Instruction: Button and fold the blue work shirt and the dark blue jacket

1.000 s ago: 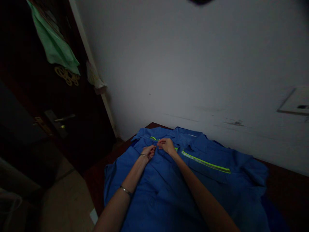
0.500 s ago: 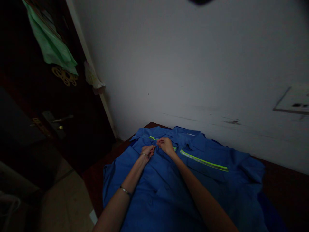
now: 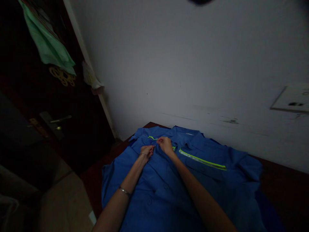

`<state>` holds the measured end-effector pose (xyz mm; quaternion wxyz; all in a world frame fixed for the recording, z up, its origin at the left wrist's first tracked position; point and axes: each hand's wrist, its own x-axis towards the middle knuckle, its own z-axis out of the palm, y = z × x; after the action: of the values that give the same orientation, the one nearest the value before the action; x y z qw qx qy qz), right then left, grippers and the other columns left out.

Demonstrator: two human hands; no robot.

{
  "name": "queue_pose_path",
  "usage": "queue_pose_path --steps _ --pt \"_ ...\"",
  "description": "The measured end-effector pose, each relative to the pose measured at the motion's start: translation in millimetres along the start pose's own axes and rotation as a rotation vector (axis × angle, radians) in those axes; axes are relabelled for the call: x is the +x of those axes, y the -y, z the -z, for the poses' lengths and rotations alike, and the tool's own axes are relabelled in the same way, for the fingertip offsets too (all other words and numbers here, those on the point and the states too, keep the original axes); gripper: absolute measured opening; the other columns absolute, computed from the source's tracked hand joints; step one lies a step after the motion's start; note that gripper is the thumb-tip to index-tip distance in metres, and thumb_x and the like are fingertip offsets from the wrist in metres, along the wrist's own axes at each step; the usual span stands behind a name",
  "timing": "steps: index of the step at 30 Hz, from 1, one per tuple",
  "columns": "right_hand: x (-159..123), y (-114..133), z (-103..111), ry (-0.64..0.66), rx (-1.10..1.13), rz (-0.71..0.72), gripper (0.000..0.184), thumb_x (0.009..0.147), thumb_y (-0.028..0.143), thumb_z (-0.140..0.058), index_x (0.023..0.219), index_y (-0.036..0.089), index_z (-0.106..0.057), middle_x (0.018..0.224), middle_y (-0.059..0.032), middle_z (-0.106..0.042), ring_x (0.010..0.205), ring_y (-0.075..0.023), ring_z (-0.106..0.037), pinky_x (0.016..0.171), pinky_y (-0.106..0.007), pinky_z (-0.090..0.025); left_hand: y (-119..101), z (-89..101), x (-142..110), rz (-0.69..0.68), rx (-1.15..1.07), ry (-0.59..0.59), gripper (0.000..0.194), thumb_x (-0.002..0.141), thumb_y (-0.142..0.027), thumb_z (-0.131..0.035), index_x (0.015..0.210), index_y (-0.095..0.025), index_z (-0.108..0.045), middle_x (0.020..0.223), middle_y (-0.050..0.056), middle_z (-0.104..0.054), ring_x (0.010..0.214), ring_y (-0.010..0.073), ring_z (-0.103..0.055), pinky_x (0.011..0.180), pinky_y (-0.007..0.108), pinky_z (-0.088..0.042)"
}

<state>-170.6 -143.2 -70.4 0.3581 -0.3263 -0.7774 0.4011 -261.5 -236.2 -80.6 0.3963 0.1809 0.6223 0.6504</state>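
A blue cloth shirt with a collar and short sleeves [image 3: 159, 180] lies spread, wrinkled in places, on a dark reddish-brown table [image 3: 93, 183], filling the lower middle of the frame and reaching toward the lower right. The bare left hand [image 3: 147, 150] is just left of the frame's centre line, below mid-height, its fingers curled in and pinching a bit of the shirt's front. The bare right hand [image 3: 165, 145] is just beside it, to the right and slightly higher, thumb and fingertips pressed together on the cloth close to a short yellow-green strip [image 3: 152, 138]. The fingertips are near each other; the exact fold between them is too small and dark to make out. A thin silver-coloured bracelet [image 3: 144, 155] circles the left wrist, and a metal bangle [image 3: 124, 190] sits farther up that forearm. Right of the right hand, a long yellow-green and silver reflective band [image 3: 202, 160] slants down across the shirt's chest.

Behind the table rises a pale, scuffed wall [image 3: 169, 64], with a white socket plate [image 3: 293, 98] at the right edge. At upper left, a light green cloth [image 3: 48, 45] hangs on a dark door [image 3: 79, 129] above a tan looped ornament [image 3: 62, 76]. A pale plastic bag [image 3: 91, 77] hangs beside the door frame.
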Motion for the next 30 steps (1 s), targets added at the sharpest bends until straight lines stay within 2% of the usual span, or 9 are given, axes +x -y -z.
queue_pose_path --steps 9,11,14,17,20,24,30 --pt "5 7 29 -0.110 -0.097 0.054 0.015 0.069 0.015 -0.054 0.072 0.014 -0.069 0.073 -0.0062 -0.069 0.067 -0.0157 -0.064 0.065 -0.022 -0.047 1 -1.1 1 0.025 -0.039 -0.025 0.021 0.051 -0.021 -0.070 0.052 -0.012 -0.052 0.043 -0.005 -0.046 0.032 0.0013 -0.034 0.031 0.015 -0.021" --pt "5 16 35 -0.124 -0.101 0.088 0.017 0.070 0.015 -0.053 0.074 0.013 -0.069 0.075 -0.0070 -0.069 0.069 -0.0157 -0.064 0.066 -0.022 -0.047 5 -3.6 2 -0.001 -0.020 -0.037 0.022 0.053 -0.025 -0.068 0.052 -0.013 -0.050 0.042 -0.005 -0.046 0.031 0.0022 -0.034 0.031 0.015 -0.021" --pt "3 40 51 -0.136 -0.112 0.136 0.019 0.072 0.014 -0.051 0.079 0.014 -0.069 0.080 -0.0065 -0.069 0.072 -0.0153 -0.063 0.069 -0.023 -0.047 10 -8.2 0 -0.120 0.061 -0.094 0.023 0.060 -0.031 -0.061 0.052 -0.016 -0.046 0.038 -0.007 -0.042 0.028 0.0032 -0.031 0.030 0.016 -0.020" --pt "-2 66 75 -0.130 -0.110 0.161 0.020 0.074 0.015 -0.051 0.084 0.015 -0.068 0.085 -0.0050 -0.069 0.076 -0.0144 -0.062 0.072 -0.022 -0.046 13 -10.9 -3 -0.219 0.156 -0.160 0.025 0.065 -0.035 -0.055 0.052 -0.017 -0.043 0.036 -0.008 -0.037 0.027 0.0038 -0.030 0.030 0.016 -0.020" --pt "-12 79 101 -0.079 -0.158 0.161 0.020 0.072 0.015 -0.052 0.084 0.015 -0.069 0.081 -0.0041 -0.068 0.072 -0.0138 -0.061 0.068 -0.021 -0.046 12 -10.7 -7 -0.236 0.207 -0.156 0.027 0.068 -0.037 -0.049 0.051 -0.018 -0.042 0.035 -0.008 -0.036 0.028 0.0049 -0.030 0.031 0.016 -0.021" --pt "-38 62 136 0.086 -0.295 0.107 0.020 0.067 0.011 -0.051 0.075 0.013 -0.069 0.062 -0.0016 -0.065 0.060 -0.0128 -0.060 0.058 -0.018 -0.043 9 -9.4 -10 -0.296 0.290 -0.140 0.024 0.067 -0.033 -0.047 0.050 -0.018 -0.042 0.036 -0.007 -0.036 0.031 0.0058 -0.032 0.034 0.017 -0.022" --pt "-90 6 182 0.204 -0.300 -0.175 0.017 0.063 0.007 -0.046 0.063 0.011 -0.063 0.045 0.0008 -0.056 0.040 -0.0108 -0.053 0.040 -0.017 -0.038 10 -7.6 -9 -0.406 0.354 -0.130 0.025 0.065 -0.035 -0.046 0.048 -0.017 -0.044 0.038 -0.006 -0.039 0.036 0.0068 -0.035 0.039 0.017 -0.026"
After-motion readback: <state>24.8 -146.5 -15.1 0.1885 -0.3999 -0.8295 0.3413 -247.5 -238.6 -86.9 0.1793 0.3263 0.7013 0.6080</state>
